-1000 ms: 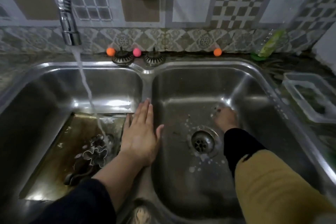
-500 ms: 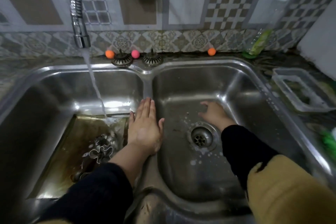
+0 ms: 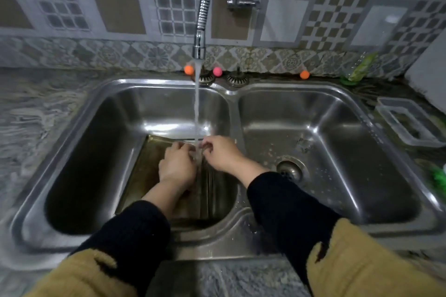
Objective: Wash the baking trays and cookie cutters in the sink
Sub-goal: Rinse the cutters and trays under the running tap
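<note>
A dark, greasy baking tray [image 3: 144, 171] lies tilted in the left basin [image 3: 96, 152] of the steel sink. My left hand [image 3: 177, 166] and my right hand [image 3: 223, 154] meet above the tray, right under the running water [image 3: 196, 103] from the hose tap [image 3: 199, 48]. Both have curled fingers that pinch a small metal cookie cutter [image 3: 198, 153] between them; the stream blurs it. Any other cutters are hidden beneath my hands.
The right basin [image 3: 337, 152] holds only its drain [image 3: 289, 171] and some droplets. Two strainer plugs [image 3: 237, 78] and small coloured balls [image 3: 217, 71] sit on the back rim. A clear plastic tub [image 3: 410, 125], a green scrubber [image 3: 439, 178] and a green bottle [image 3: 357, 70] are on the right counter.
My right hand left the right basin and my left hand left the divider; both are under the stream now, holding a cutter. The view shifted left.
</note>
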{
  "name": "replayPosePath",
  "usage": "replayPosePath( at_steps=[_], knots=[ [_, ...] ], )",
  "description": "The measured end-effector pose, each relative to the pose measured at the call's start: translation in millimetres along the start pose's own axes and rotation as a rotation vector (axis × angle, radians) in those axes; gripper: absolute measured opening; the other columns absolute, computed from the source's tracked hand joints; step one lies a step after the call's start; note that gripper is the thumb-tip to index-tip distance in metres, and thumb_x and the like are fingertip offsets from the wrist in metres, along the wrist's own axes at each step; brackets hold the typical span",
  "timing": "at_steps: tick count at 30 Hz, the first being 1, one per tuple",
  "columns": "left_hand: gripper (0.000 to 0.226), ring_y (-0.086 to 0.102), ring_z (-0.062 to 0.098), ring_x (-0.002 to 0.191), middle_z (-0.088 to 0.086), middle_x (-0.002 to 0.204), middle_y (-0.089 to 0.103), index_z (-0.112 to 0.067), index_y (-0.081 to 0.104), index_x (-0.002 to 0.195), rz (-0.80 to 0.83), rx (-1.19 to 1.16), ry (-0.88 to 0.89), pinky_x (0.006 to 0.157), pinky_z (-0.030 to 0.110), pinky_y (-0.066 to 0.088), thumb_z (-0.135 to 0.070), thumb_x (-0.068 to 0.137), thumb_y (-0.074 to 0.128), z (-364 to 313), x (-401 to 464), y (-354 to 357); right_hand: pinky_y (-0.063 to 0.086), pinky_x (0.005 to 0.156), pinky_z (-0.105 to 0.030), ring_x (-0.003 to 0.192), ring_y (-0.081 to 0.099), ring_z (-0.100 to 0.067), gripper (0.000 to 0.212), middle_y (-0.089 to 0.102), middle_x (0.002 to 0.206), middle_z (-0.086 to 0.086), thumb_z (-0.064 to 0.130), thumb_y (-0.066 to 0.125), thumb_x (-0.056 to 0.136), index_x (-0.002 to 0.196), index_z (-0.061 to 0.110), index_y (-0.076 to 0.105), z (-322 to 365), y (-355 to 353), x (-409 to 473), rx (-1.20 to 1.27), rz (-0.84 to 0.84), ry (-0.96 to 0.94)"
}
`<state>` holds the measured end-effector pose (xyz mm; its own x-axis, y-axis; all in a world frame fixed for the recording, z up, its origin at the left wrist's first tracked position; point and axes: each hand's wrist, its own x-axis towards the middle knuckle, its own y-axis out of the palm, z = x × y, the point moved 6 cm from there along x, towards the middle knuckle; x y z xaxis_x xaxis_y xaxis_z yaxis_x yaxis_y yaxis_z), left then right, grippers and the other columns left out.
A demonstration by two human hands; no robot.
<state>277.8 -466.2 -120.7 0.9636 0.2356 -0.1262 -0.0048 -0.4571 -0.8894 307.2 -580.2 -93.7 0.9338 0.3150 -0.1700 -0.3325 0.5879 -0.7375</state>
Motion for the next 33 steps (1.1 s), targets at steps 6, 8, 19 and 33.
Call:
replayPosePath(
  at_steps=[6, 8, 19, 33],
  knots=[
    [0.041, 0.051, 0.031, 0.120, 0.010, 0.132, 0.051, -0.023, 0.048, 0.132, 0.283, 0.050, -0.200, 0.102, 0.045, 0.041, -0.031, 0.092, 0.047, 58, -8, 18, 0.049, 0.082, -0.030, 0.107, 0.060, -0.028, 0.035, 0.058, 0.123, -0.015, 0.006, 0.053, 0.093, 0.128, 0.002, 0.053, -14, 80, 8, -0.159, 0.262, 0.245],
    [0.033, 0.054, 0.028, 0.116, 0.004, 0.127, 0.058, -0.029, 0.055, 0.124, 0.264, 0.043, -0.187, 0.099, 0.043, 0.043, -0.032, 0.093, 0.044, 60, -8, 17, 0.049, 0.083, -0.029, 0.107, 0.061, -0.027, 0.029, 0.061, 0.120, -0.013, 0.007, 0.054, 0.093, 0.121, 0.002, 0.059, -20, 82, 13, -0.098, 0.190, 0.312],
    [0.040, 0.057, 0.024, 0.109, 0.008, 0.119, 0.063, -0.012, 0.062, 0.120, 0.015, -0.658, -0.098, 0.084, 0.025, 0.037, -0.028, 0.104, 0.030, 19, 14, -23, 0.057, 0.064, -0.024, 0.080, 0.066, -0.011, 0.018, 0.067, 0.088, -0.001, 0.022, 0.073, 0.083, 0.094, 0.012, 0.061, 15, 12, 20, 0.520, 0.098, 0.306],
    [0.038, 0.068, 0.021, 0.081, 0.008, 0.085, 0.072, -0.015, 0.068, 0.091, 0.190, -1.113, -0.257, 0.081, 0.036, 0.054, -0.033, 0.102, 0.036, 6, 14, -2, 0.057, 0.084, -0.032, 0.095, 0.065, -0.018, 0.025, 0.066, 0.109, -0.008, 0.012, 0.057, 0.094, 0.118, 0.014, 0.062, 0, 0, 10, 0.554, 0.071, 0.333]
  ],
)
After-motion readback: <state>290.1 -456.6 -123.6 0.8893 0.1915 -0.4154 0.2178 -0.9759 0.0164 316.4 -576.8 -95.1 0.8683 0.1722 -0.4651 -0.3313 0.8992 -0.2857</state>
